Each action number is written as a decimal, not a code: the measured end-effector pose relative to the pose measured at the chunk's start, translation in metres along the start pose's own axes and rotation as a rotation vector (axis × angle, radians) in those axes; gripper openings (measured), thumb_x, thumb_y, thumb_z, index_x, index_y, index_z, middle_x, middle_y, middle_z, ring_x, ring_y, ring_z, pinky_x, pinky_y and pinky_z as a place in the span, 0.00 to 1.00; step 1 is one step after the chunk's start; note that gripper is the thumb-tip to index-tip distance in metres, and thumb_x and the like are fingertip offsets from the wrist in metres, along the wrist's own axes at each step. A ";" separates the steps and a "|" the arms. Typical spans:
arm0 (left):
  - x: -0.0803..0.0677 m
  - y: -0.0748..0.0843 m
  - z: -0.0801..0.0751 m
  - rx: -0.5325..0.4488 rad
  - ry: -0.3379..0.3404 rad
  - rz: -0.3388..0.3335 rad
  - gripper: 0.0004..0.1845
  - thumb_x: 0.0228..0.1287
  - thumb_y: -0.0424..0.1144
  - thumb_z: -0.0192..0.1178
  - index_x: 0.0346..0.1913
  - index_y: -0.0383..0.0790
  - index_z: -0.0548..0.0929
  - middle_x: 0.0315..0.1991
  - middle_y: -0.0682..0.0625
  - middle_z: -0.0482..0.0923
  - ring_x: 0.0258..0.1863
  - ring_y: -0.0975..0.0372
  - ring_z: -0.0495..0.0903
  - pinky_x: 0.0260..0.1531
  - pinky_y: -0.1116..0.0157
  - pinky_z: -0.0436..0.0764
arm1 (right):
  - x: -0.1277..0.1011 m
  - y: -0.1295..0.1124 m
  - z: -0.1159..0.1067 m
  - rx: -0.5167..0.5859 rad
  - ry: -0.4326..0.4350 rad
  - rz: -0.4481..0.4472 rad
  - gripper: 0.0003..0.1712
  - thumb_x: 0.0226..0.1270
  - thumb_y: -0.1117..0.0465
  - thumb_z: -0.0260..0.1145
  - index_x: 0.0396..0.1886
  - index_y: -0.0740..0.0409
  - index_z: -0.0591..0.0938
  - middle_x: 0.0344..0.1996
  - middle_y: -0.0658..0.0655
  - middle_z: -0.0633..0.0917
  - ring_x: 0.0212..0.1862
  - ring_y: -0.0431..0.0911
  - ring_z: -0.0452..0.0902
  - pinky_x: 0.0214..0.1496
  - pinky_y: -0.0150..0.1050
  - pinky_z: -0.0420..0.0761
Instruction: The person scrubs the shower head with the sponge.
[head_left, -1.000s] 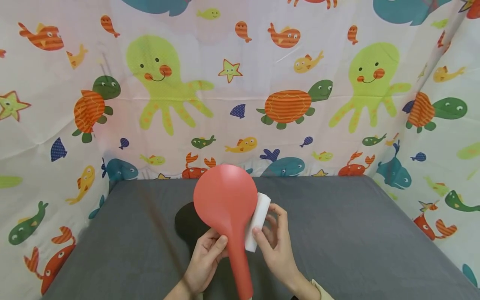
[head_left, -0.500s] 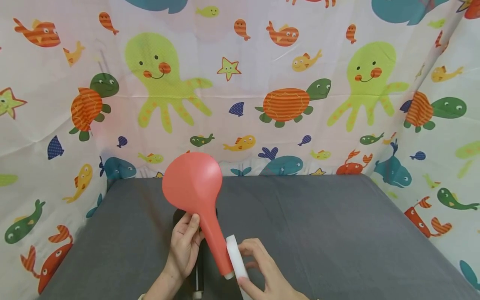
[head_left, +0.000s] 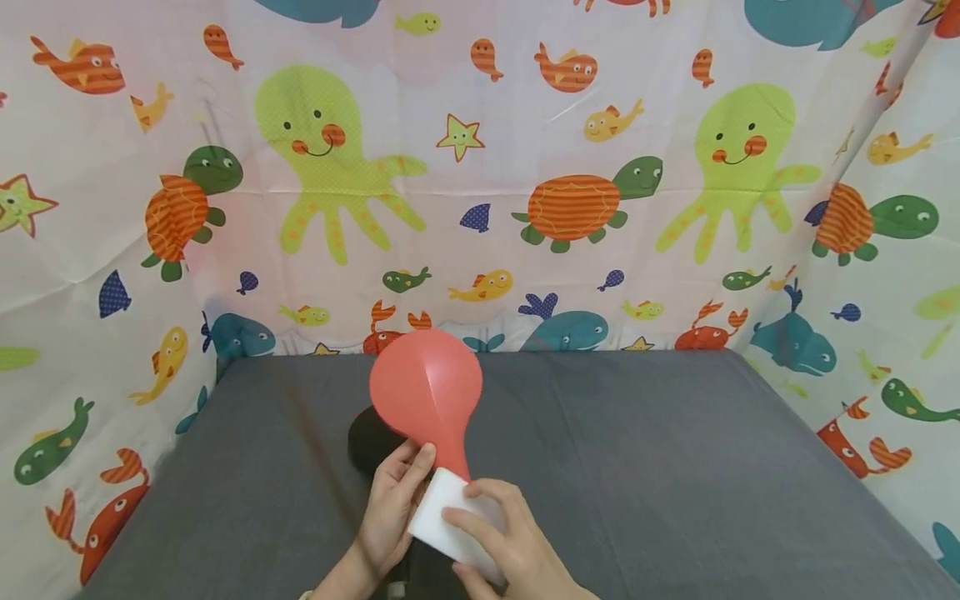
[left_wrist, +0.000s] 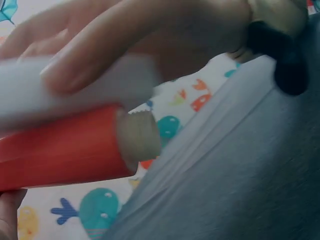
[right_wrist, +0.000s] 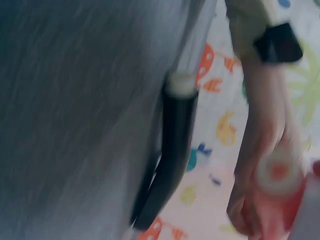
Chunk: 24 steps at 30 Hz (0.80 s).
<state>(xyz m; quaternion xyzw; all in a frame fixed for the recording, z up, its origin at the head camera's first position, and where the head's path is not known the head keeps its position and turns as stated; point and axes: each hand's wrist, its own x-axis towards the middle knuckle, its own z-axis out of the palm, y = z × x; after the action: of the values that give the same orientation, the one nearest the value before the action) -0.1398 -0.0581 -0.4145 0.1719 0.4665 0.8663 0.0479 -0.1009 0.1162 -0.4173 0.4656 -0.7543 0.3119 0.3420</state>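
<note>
The left hand [head_left: 390, 510] is pinching a smooth red, round-headed paddle [head_left: 426, 375] just below its head — the right hand [head_left: 522, 546] is gripping a white, rectangular, foam-like block [head_left: 430, 518] against the handle [left_wrist: 65, 150].

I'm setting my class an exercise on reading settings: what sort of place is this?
Probably a makeshift tabletop booth; the room beyond isn't shown. A grey cloth is spread flat as the working surface, and a sea-creature curtain closes it in behind and on both sides.
</note>
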 end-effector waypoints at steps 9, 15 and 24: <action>0.000 -0.018 0.006 0.032 -0.005 -0.201 0.19 0.72 0.37 0.47 0.57 0.24 0.68 0.51 0.43 0.75 0.50 0.58 0.75 0.45 0.61 0.79 | -0.018 0.029 -0.023 -0.006 -0.012 0.330 0.25 0.64 0.57 0.62 0.59 0.59 0.70 0.53 0.61 0.65 0.50 0.49 0.67 0.38 0.41 0.77; 0.012 -0.034 0.001 0.073 0.067 -0.355 0.19 0.68 0.40 0.53 0.52 0.26 0.73 0.43 0.48 0.78 0.43 0.61 0.78 0.43 0.61 0.79 | -0.041 0.039 -0.040 -0.267 -0.109 0.552 0.29 0.51 0.60 0.71 0.53 0.61 0.72 0.45 0.59 0.69 0.40 0.47 0.71 0.32 0.38 0.77; 0.029 -0.061 -0.002 0.082 0.078 -0.465 0.17 0.68 0.41 0.54 0.47 0.26 0.76 0.38 0.50 0.79 0.39 0.62 0.79 0.43 0.62 0.78 | -0.060 0.038 -0.054 -0.443 -0.261 0.751 0.26 0.51 0.58 0.71 0.46 0.66 0.73 0.29 0.57 0.68 0.29 0.45 0.63 0.24 0.35 0.69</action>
<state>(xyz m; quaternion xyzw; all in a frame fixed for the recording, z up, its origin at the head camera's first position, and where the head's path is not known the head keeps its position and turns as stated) -0.1722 -0.0180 -0.4585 0.0281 0.5298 0.8184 0.2209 -0.1038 0.2021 -0.4411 0.1108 -0.9562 0.1842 0.1986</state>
